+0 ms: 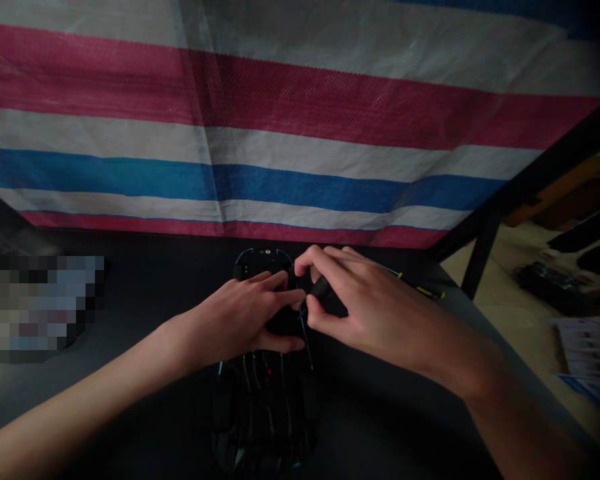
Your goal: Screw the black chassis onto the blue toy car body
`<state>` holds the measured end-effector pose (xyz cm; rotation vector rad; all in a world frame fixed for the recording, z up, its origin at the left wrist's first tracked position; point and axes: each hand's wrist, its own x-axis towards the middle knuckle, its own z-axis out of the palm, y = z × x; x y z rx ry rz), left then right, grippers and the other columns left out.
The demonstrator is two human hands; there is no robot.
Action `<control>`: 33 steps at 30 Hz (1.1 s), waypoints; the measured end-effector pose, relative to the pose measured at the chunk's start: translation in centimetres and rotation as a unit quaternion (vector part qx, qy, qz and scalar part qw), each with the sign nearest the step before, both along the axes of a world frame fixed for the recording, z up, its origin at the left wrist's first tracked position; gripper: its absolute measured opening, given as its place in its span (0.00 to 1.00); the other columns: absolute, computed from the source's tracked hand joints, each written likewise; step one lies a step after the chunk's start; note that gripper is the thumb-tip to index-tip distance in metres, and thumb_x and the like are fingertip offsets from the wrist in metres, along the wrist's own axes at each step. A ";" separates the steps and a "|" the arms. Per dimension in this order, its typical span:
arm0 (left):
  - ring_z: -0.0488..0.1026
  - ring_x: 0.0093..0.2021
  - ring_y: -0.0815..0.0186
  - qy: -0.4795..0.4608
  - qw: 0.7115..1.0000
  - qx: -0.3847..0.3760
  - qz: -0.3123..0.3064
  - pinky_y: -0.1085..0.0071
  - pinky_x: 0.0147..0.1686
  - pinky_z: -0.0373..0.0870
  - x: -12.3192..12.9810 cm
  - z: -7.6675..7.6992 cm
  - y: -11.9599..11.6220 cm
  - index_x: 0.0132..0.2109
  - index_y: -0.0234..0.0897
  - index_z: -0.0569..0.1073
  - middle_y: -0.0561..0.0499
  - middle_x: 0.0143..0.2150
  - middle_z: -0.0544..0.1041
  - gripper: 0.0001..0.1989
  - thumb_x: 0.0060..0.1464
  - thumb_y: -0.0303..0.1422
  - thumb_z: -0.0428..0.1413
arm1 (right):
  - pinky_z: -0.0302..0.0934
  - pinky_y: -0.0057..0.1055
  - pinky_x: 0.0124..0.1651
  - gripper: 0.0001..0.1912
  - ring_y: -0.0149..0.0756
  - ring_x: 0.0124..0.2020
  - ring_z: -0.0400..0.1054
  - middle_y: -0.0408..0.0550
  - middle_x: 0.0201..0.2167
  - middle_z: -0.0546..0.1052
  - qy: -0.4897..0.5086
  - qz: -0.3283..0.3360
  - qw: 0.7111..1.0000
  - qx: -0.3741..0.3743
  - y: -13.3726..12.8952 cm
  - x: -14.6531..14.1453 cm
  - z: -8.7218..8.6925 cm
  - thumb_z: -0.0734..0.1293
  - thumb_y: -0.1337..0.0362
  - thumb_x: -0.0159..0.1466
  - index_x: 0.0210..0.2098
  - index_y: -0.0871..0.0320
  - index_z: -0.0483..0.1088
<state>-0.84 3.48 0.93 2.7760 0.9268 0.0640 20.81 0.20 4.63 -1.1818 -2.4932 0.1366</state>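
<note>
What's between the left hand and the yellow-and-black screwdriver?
In the head view, the right hand lies between the left hand and the yellow-and-black screwdriver, with a dark ribbed piece in its grip.

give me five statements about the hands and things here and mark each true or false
1. The left hand is on the dark car-shaped object. True.

2. A yellow-and-black tool shows beyond the right hand. True.

3. The right hand is spread flat and holds nothing. False: its fingers and thumb curl around a dark ribbed piece.

4. The backdrop is plain green. False: the sheet there has red, blue and pale stripes.

5. The tabletop is bright white. False: it is dark.
</note>
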 end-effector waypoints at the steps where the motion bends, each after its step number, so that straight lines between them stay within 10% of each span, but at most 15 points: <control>1: 0.75 0.61 0.48 0.000 1.000 0.002 0.001 0.57 0.53 0.76 0.0 0.0 0.0 0.62 0.44 0.72 0.41 0.64 0.72 0.29 0.62 0.56 0.56 | 0.65 0.36 0.46 0.08 0.40 0.41 0.72 0.45 0.39 0.77 -0.007 -0.011 1.000 -0.008 0.0 0.0 0.0 0.67 0.66 0.69 0.48 0.54 0.67; 17: 0.74 0.62 0.50 0.004 1.000 0.019 -0.006 0.58 0.54 0.75 0.1 0.3 -0.2 0.63 0.47 0.70 0.42 0.65 0.71 0.28 0.62 0.55 0.56 | 0.61 0.38 0.55 0.15 0.38 0.48 0.71 0.46 0.44 0.76 0.015 0.033 0.999 -0.017 -0.2 0.0 0.4 0.65 0.74 0.62 0.47 0.55 0.66; 33: 0.72 0.64 0.46 0.013 1.000 0.001 0.004 0.55 0.55 0.75 0.1 0.1 0.0 0.59 0.40 0.74 0.38 0.67 0.70 0.29 0.62 0.56 0.55 | 0.61 0.35 0.39 0.03 0.37 0.34 0.72 0.42 0.31 0.76 -0.017 -0.018 0.999 -0.024 -0.1 -0.3 0.4 0.64 0.62 0.73 0.42 0.54 0.68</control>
